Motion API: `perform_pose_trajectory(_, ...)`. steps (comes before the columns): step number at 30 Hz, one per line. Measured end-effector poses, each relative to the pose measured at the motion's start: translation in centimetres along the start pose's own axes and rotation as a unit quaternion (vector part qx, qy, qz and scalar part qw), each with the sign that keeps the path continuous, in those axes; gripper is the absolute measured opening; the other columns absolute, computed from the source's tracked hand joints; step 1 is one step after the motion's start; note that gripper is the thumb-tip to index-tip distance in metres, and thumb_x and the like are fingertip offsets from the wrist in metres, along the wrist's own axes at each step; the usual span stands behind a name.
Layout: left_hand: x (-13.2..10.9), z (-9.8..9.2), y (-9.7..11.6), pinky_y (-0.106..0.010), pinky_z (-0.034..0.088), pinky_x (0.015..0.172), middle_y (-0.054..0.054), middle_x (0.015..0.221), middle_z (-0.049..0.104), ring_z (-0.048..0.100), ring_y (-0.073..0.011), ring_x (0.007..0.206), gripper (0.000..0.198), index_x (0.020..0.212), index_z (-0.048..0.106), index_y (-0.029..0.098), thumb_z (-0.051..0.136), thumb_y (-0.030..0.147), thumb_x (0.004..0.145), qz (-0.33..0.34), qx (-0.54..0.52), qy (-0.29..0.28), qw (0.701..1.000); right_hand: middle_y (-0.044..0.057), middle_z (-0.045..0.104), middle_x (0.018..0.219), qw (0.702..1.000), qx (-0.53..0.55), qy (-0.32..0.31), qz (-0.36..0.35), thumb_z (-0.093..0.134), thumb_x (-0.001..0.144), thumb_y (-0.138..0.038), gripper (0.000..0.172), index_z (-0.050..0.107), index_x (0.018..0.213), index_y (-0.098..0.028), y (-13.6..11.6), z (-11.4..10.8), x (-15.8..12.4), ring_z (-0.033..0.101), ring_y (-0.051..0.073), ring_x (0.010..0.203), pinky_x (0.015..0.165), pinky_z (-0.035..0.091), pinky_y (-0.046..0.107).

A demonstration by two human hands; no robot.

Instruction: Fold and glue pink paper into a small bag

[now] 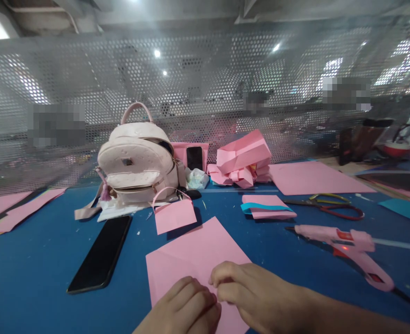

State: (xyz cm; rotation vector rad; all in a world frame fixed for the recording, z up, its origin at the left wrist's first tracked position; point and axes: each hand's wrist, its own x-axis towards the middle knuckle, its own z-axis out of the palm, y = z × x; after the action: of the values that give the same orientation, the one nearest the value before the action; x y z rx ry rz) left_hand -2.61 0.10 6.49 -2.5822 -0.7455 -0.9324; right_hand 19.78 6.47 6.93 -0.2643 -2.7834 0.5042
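Note:
A sheet of pink paper [198, 250] lies at a slant on the blue table in front of me. My left hand [187, 308] rests on its lower part, fingers curled and pressed together on the paper. Close beside it, my right hand [250, 290] has its fingers bent, with thumb and fingertips at the sheet near the left fingertips. Both hands look closed on the paper; the exact hold under the fingers is hidden. Just beyond the sheet sits a small pink paper bag [175, 216] with a curved handle.
To the right lie a pink glue gun [344, 241] with a lit red light, scissors [333, 206] and a folded pink piece with a blue strip [267, 207]. A black phone [102, 253] lies left. A pale backpack [138, 160] and folded pink paper [243, 155] stand behind.

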Motion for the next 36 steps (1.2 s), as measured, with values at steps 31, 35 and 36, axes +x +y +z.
perform_pose_trajectory(31, -0.30, 0.16, -0.18, -0.034, 0.061, 0.075, -0.005, 0.082, 0.071, 0.066, -0.0170, 0.072, 0.022, 0.101, 0.068, 0.011, 0.046, 0.009, 0.098, 0.006, 0.002, -0.007, 1.000, 0.012, 0.058, 0.116, 1.000, 0.008, 0.015, -0.004, 0.043, 0.077, -0.003, 0.043, 0.051, 0.117, -0.015, 0.00, -0.16, 0.24, 0.058, 0.025, 0.102, 0.082, 0.054, 0.035)
perform_pose_trajectory(35, -0.49, 0.26, -0.10, -0.034, 0.061, 0.075, -0.005, 0.083, 0.071, 0.066, -0.0174, 0.073, 0.020, 0.102, 0.068, 0.011, 0.049, 0.009, 0.097, 0.000, 0.002, -0.007, 1.000, 0.013, 0.058, 0.118, 1.000, 0.016, -0.003, 0.012, 0.044, 0.078, -0.004, 0.042, 0.051, 0.118, -0.015, -0.03, -0.23, 0.26, 0.059, 0.026, 0.102, 0.081, 0.055, 0.037)
perform_pose_trajectory(36, -0.51, 0.26, -0.10, -0.035, 0.061, 0.075, -0.005, 0.083, 0.070, 0.066, -0.0175, 0.073, 0.019, 0.102, 0.067, 0.011, 0.049, 0.009, 0.097, -0.001, 0.001, -0.008, 1.000, 0.013, 0.058, 0.118, 1.000, 0.017, -0.006, 0.015, 0.043, 0.078, -0.004, 0.042, 0.051, 0.118, -0.015, -0.07, -0.27, 0.31, 0.059, 0.026, 0.102, 0.081, 0.055, 0.037)
